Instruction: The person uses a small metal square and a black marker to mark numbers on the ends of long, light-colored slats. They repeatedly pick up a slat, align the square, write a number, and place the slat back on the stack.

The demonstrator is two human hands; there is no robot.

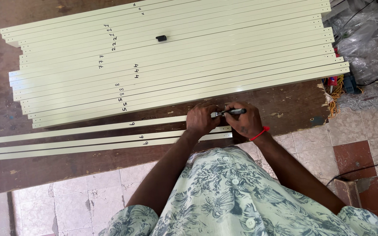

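Three long pale cream strips (88, 135) lie side by side near the front edge of a brown wooden table (285, 105). My left hand (201, 119) presses down on the right ends of these strips. Beside it, my right hand (245, 120), with a red band at the wrist, grips a black marker pen (232, 112) whose tip points left toward my left hand. Handwritten marks show on the strips.
A wide batch of several more cream strips (176, 57) covers the far part of the table, with a small black cap (161, 38) lying on it. Crumpled clear plastic (368, 39) and tangled wires (337, 85) sit at the right. Tiled floor (355, 144) lies below.
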